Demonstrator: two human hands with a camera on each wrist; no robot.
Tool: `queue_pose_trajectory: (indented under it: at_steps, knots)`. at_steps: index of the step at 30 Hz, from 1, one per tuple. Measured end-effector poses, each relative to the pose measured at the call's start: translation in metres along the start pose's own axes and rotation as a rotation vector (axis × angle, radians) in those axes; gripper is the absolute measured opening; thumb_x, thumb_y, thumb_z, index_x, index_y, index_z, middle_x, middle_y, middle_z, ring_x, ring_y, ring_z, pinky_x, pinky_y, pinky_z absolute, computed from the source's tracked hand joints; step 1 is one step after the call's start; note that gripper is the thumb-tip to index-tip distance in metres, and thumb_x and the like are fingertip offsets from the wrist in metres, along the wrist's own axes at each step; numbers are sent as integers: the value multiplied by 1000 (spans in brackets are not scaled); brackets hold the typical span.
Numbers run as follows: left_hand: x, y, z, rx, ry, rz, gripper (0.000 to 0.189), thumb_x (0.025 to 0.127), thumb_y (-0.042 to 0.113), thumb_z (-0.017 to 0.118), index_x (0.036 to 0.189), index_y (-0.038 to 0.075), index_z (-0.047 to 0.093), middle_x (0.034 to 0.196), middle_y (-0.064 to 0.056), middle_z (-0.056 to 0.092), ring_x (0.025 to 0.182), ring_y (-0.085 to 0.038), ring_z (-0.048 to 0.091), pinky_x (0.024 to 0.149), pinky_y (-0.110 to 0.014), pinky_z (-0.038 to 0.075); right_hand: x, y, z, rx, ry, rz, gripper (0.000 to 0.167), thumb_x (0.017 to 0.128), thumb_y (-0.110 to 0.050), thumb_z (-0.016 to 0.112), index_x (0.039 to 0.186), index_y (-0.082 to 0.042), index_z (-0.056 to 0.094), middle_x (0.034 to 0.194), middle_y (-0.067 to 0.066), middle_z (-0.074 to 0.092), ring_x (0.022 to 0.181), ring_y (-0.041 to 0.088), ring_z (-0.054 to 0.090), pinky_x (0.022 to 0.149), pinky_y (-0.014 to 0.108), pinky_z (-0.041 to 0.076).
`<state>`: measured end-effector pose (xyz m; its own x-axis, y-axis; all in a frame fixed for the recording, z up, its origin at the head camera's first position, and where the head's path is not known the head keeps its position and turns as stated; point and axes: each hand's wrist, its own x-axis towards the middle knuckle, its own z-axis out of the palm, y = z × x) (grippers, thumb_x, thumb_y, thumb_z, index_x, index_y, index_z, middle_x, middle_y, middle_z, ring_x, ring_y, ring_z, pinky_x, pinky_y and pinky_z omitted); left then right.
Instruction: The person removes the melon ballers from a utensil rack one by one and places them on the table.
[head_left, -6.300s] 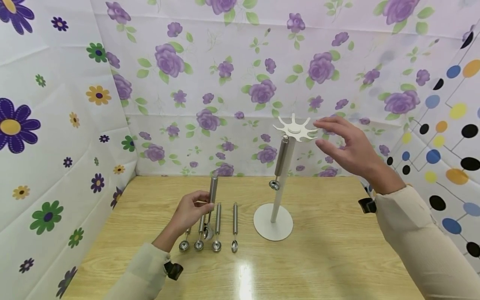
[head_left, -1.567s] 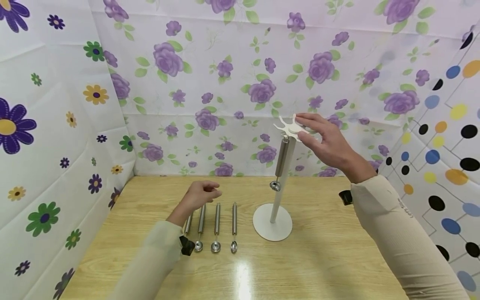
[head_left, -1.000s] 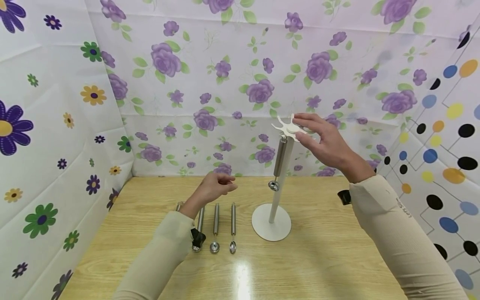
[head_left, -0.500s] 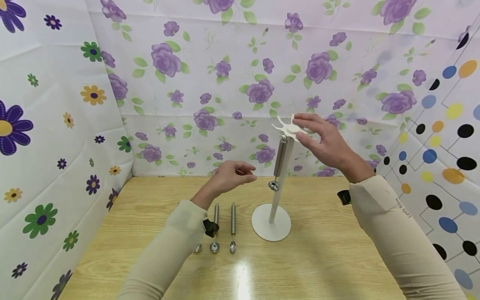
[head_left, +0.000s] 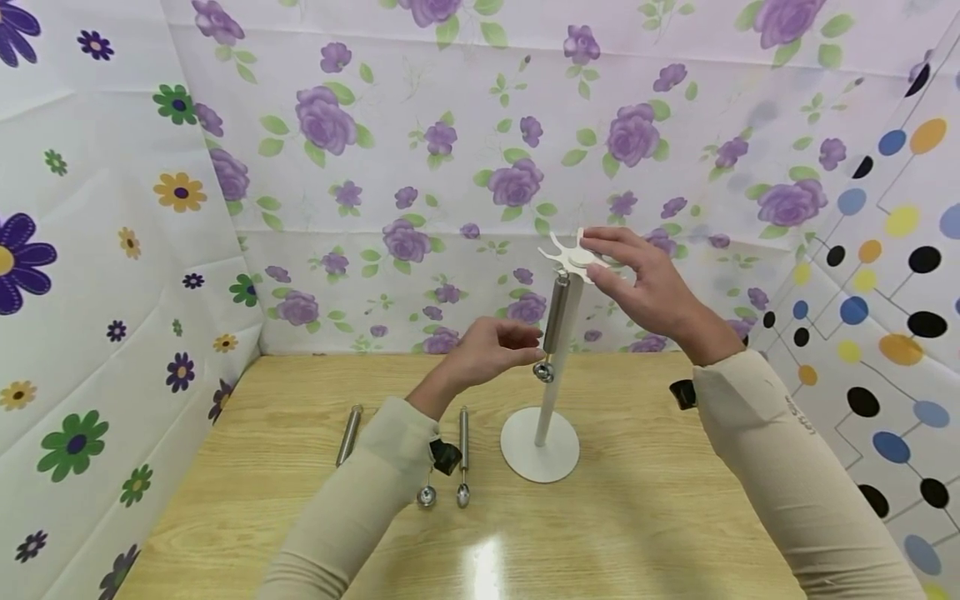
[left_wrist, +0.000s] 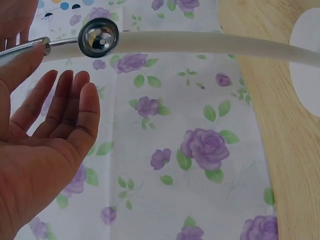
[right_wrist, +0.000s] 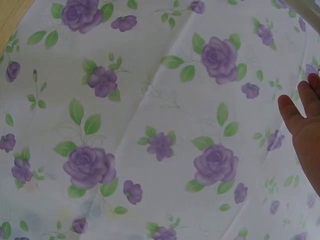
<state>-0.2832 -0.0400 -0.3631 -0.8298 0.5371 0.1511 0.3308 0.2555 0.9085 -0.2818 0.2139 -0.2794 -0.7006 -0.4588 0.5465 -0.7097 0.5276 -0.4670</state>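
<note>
A melon baller (head_left: 556,315) with a steel handle hangs from a hook of the white utensil stand (head_left: 540,446). Its round cup (left_wrist: 98,38), with a small hole, shows large in the left wrist view. My left hand (head_left: 491,352) is beside it, thumb against the lower handle, the other fingers loosely bent and apart from it. My right hand (head_left: 645,279) holds the stand's hooked top (head_left: 572,257) between thumb and fingers, hiding some hooks. In the right wrist view only part of the right hand (right_wrist: 307,132) shows.
On the wooden table (head_left: 645,500) lie a steel handle (head_left: 349,435), a small round scoop (head_left: 426,497) and an oval-headed scoop (head_left: 463,450). My left forearm (head_left: 367,492) covers parts of them. A flowered cloth (head_left: 420,167) stands close behind the stand.
Earlier the left hand held a scoop above the table; later it was without one and moved right and up to the hanging melon baller. The right hand came in onto the stand's top and stayed.
</note>
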Motion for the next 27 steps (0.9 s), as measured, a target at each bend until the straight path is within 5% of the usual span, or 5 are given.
queue_pose_trajectory:
  at_steps: [13,21,27]
  knots:
    - [5,14,10,-5,33,89,28,93,14,73,118,0,71,104,-10,71,93,-20,67,79,-29,57,0,2,0,-7,11,-17,44,104,-21,55,142,1,54,149,15,45,141,34,37,109,61,34]
    - [-2,20,8,-136,12,75,26,94,6,71,116,-6,69,107,-18,68,93,-27,69,76,-36,61,1,0,1,-7,13,0,43,103,-20,55,142,1,54,150,14,45,141,34,37,109,61,34]
    - [-6,25,2,-152,26,107,23,94,5,69,115,-6,69,107,-17,69,93,-28,68,77,-41,61,1,0,1,6,18,6,43,103,-19,55,141,2,54,149,15,45,140,35,37,109,62,34]
